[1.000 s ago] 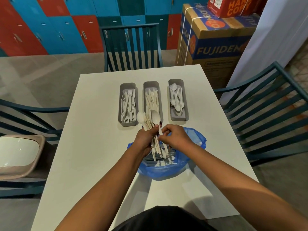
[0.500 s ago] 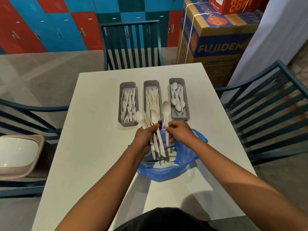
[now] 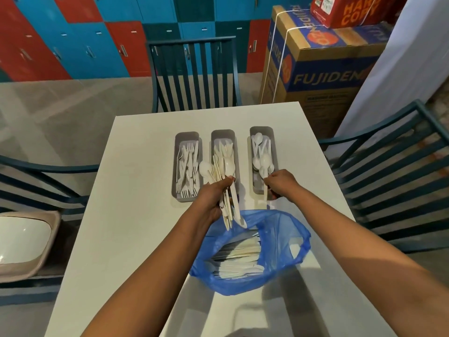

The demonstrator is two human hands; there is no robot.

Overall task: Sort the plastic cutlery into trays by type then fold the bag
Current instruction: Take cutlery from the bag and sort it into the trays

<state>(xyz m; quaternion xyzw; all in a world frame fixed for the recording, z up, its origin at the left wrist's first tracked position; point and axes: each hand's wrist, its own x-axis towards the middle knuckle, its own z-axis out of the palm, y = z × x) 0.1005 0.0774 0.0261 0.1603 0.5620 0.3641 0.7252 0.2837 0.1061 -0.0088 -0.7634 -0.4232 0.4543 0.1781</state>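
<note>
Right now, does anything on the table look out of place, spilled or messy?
Nothing stands out. The three trays sit side by side: forks in the left tray, knives in the middle tray, spoons in the right tray. The blue bag lies open, cutlery still inside. The left hand holds a mixed bundle; the right hand holds one spoon over the right tray.

My left hand [image 3: 213, 195] grips a bundle of cutlery [image 3: 227, 190] above the blue bag [image 3: 279, 244]. My right hand [image 3: 281, 184] pinches a spoon [image 3: 263, 172] over the near end of the right-hand tray [image 3: 273, 142], beside the knife tray [image 3: 222, 135] and fork tray [image 3: 187, 137].
</note>
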